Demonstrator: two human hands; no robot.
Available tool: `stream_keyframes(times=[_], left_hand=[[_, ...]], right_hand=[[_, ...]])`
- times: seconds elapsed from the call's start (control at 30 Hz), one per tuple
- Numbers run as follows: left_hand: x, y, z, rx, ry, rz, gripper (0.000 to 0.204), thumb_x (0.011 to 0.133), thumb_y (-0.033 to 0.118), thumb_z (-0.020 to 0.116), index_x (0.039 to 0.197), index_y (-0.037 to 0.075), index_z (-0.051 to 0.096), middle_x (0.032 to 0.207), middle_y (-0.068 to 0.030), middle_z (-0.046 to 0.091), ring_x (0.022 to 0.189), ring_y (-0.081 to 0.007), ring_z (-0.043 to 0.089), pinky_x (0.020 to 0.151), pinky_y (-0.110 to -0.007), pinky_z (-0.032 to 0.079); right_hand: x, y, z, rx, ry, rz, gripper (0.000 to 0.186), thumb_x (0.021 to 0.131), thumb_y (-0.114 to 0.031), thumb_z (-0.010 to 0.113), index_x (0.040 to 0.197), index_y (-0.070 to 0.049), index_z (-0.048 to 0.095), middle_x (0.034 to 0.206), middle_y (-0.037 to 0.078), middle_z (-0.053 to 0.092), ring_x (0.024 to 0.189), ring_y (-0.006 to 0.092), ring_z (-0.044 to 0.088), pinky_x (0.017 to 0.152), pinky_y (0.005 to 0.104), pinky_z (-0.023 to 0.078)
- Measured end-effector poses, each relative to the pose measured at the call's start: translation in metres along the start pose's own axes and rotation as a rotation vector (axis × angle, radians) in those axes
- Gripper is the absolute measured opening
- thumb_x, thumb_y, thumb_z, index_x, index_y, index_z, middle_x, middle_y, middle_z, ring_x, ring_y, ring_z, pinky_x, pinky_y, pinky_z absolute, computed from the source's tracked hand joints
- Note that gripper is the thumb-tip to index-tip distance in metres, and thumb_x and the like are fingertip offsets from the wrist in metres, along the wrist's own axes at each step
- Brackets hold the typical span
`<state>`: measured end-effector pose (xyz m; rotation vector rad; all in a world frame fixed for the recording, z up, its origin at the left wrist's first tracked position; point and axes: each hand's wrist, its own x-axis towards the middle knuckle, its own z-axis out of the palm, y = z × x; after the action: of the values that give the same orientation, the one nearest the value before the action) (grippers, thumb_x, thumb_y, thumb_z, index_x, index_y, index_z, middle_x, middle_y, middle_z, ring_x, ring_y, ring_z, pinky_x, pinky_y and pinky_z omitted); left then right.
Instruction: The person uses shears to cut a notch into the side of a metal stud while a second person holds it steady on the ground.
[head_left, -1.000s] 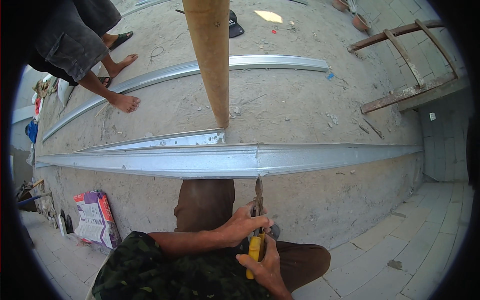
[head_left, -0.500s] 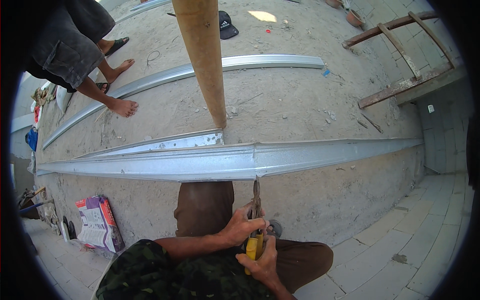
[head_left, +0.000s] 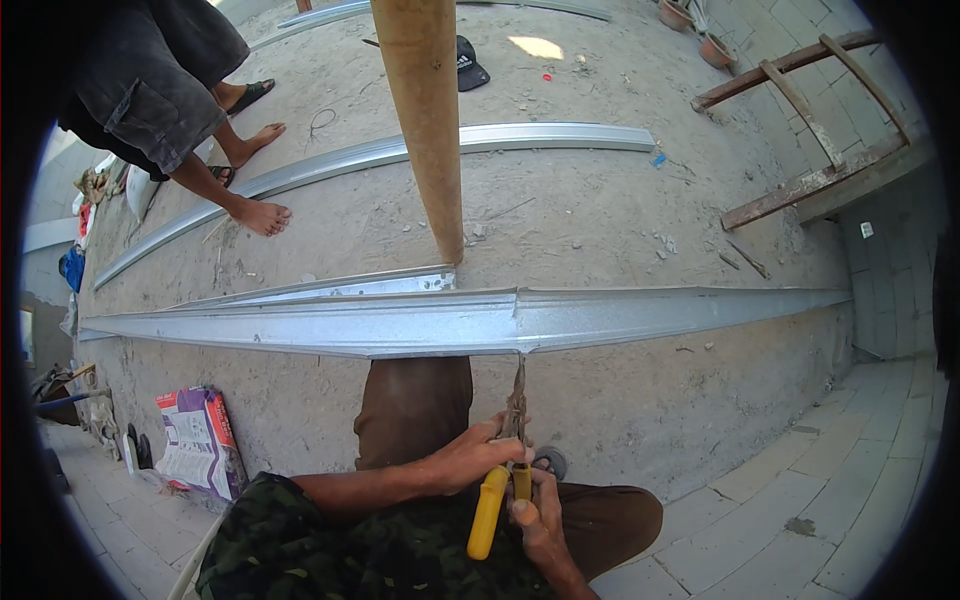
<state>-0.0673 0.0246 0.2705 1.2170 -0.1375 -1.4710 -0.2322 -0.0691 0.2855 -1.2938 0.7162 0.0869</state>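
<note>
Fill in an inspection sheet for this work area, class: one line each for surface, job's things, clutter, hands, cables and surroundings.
Surface: sandy concrete floor, tiled strip at right.
Job's things: long metal channel across the knees; yellow-handled snips, blades at its near edge.
Clutter: printed bag, dark cap, small debris.
Hands: left hand and right hand both on the snips.
Cables: thin wire loop.
Surroundings: wooden post, rusty frame, second person's bare foot, more channels beyond.
</note>
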Motion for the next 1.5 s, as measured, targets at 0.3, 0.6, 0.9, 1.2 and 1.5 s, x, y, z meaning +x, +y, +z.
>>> stream_keyframes(times=[0.3, 0.6, 0.9, 1.2, 1.5], left_hand=[[-0.001, 0.02, -0.007, 0.031, 0.1, -0.089, 0.052, 0.087, 0.042, 0.065, 0.106, -0.006, 0.059, 0.096, -0.0137, 0.058, 0.091, -0.0215, 0.055, 0.083, -0.036, 0.045], [-0.013, 0.11, -0.079, 1.161, 0.464, 0.848, 0.051, 0.082, 0.042, 0.075, 0.1, -0.003, 0.062, 0.096, -0.0176, 0.064, 0.091, -0.0287, 0.062, 0.077, -0.04, 0.051], [0.023, 0.075, -0.071, 1.367, 0.576, 0.715, 0.02, 0.084, 0.018, 0.071, 0.089, 0.002, 0.059, 0.081, -0.0123, 0.061, 0.078, -0.0289, 0.06, 0.067, -0.041, 0.05], [0.017, 0.065, -0.069, 1.296, 0.489, 0.876, 0.018, 0.079, 0.009, 0.073, 0.083, 0.002, 0.057, 0.075, -0.0112, 0.059, 0.069, -0.0281, 0.058, 0.061, -0.04, 0.048], [0.017, 0.056, -0.066, 1.295, 0.481, 0.953, 0.019, 0.077, 0.006, 0.075, 0.082, 0.002, 0.056, 0.072, -0.0105, 0.058, 0.066, -0.0271, 0.057, 0.057, -0.038, 0.047]], right_hand=[[0.021, 0.013, 0.012, -0.171, 0.23, 0.002, 0.026, 0.095, -0.02, 0.061, 0.101, 0.004, 0.055, 0.081, 0.009, 0.06, 0.07, 0.013, 0.054, 0.061, 0.0303, 0.046], [0.036, 0.037, 0.01, -0.116, 0.261, -0.073, 0.023, 0.095, -0.017, 0.061, 0.101, 0.004, 0.057, 0.078, 0.012, 0.062, 0.068, 0.0157, 0.057, 0.061, 0.0327, 0.048], [0.049, 0.032, 0.012, -0.377, 0.324, -0.306, 0.02, 0.092, -0.014, 0.062, 0.1, 0.003, 0.056, 0.076, 0.015, 0.061, 0.065, 0.0221, 0.06, 0.061, 0.0365, 0.048], [0.039, 0.042, -0.013, -0.462, 0.293, -0.373, 0.018, 0.09, -0.008, 0.062, 0.103, 0.004, 0.059, 0.076, 0.018, 0.063, 0.068, 0.0291, 0.064, 0.065, 0.0381, 0.05], [0.032, 0.016, -0.023, -0.486, 0.228, -0.292, 0.016, 0.088, -0.006, 0.061, 0.101, 0.004, 0.058, 0.081, 0.021, 0.063, 0.076, 0.0388, 0.065, 0.07, 0.0426, 0.051]])
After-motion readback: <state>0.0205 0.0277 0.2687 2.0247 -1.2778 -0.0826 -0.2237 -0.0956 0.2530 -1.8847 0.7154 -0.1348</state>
